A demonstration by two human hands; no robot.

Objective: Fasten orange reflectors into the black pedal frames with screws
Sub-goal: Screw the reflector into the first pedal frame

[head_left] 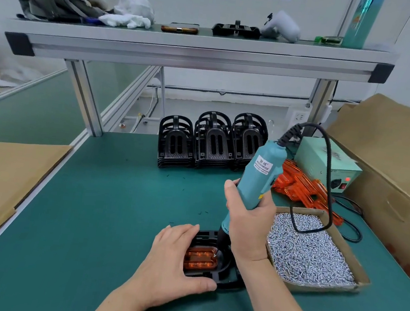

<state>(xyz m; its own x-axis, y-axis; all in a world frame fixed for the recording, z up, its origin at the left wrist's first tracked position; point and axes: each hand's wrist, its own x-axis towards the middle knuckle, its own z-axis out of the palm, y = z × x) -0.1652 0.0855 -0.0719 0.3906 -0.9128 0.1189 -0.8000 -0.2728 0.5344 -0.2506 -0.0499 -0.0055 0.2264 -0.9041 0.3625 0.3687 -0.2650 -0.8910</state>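
A left hand (173, 260), fingers and thumb curled round its edges, steadies the frame (225, 266) on the bench (87, 218) as the right hand (247, 222), wrapped round a screwdriver (261, 167), apparently fastens the seated reflector (200, 259); next likely needs one of the screws (308, 248) alongside.

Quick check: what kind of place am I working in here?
Most likely a small factory assembly bench: stacks of black pedal frames at the back, a tray of screws, and a corded electric screwdriver in the right hand.
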